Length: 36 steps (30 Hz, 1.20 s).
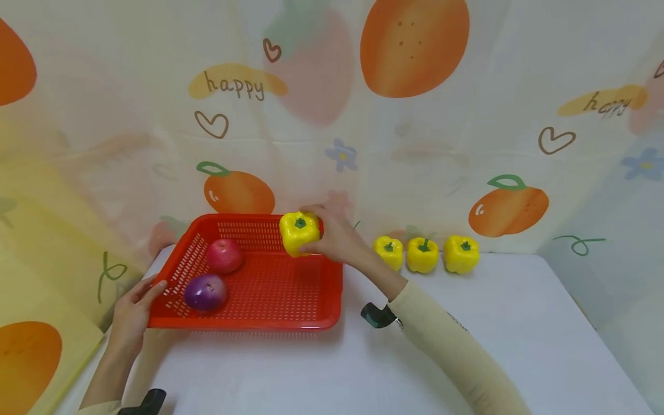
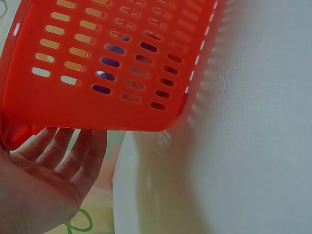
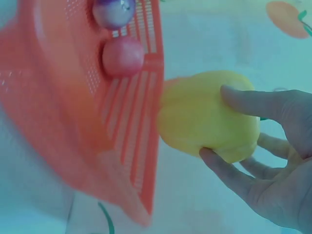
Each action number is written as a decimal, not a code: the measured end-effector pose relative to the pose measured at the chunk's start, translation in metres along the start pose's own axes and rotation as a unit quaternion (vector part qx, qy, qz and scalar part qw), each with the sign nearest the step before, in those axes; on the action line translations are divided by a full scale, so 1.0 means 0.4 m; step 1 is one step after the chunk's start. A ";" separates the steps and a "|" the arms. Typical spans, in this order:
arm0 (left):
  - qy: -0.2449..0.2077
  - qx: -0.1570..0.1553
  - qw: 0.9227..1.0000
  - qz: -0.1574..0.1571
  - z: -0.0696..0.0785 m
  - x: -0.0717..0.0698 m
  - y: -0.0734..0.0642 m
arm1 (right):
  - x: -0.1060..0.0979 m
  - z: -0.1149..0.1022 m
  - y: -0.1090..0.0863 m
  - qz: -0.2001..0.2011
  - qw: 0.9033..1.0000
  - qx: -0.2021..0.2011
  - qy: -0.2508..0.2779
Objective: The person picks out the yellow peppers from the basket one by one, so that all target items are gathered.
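A yellow bell pepper (image 1: 299, 233) with a green stem is held in my right hand (image 1: 337, 236), over the back right part of a red plastic basket (image 1: 280, 324). In the right wrist view, thumb and fingers grip the pepper (image 3: 209, 117) from the side. My left hand (image 1: 132, 311) holds the basket's left rim, thumb on top; in the left wrist view its fingers (image 2: 83, 161) reach behind the basket wall (image 2: 87, 109). Inside the basket, at the left, lie a pinkish-red apple (image 1: 225, 256) and a glossy purple onion (image 1: 206, 293).
Three more yellow bell peppers (image 1: 388, 252) stand in a row right of the basket, near the back edge of the white table (image 1: 290, 374). A fruit-printed cloth (image 1: 415, 138) hangs close behind. Dark wrist devices (image 1: 378, 315) sit at both forearms.
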<state>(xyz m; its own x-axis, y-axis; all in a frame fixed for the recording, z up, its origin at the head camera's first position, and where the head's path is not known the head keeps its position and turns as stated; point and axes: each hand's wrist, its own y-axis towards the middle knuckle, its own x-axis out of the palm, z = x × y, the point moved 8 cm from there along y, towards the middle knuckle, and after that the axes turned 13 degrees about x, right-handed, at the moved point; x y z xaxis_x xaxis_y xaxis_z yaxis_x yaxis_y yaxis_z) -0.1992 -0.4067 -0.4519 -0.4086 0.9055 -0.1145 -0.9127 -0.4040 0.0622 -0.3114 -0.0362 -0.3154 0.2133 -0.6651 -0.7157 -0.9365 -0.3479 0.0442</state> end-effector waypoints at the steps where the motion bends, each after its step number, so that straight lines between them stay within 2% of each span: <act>1: -0.001 0.002 1.000 0.000 -0.001 0.000 0.001 | -0.009 0.008 -0.002 0.002 1.000 0.002 -0.001; 8: 0.002 0.010 1.000 -0.008 -0.004 -0.003 -0.001 | -0.062 0.057 -0.014 0.002 1.000 0.002 -0.015; 16: -0.004 0.008 1.000 -0.010 -0.005 -0.002 0.000 | -0.135 0.120 -0.029 0.022 0.999 0.015 0.023; 22: 0.000 0.011 1.000 -0.012 -0.005 -0.001 0.004 | -0.198 0.185 -0.050 0.038 0.999 0.022 0.021; 30: 0.018 0.001 1.000 -0.007 -0.005 -0.003 0.001 | -0.276 0.269 -0.082 0.044 0.998 0.050 0.003; 36: 0.008 0.001 1.000 -0.009 -0.006 -0.003 0.002 | -0.340 0.335 -0.112 0.061 0.995 0.077 -0.014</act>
<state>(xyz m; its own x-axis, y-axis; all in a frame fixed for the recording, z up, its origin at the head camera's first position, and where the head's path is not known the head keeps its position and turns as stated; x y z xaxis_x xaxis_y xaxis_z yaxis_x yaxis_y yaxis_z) -0.1996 -0.4083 -0.4539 -0.3926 0.9103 -0.1310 -0.9197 -0.3878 0.0613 -0.3356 0.1584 -0.3134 0.0889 -0.6762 -0.7313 -0.9870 -0.1586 0.0266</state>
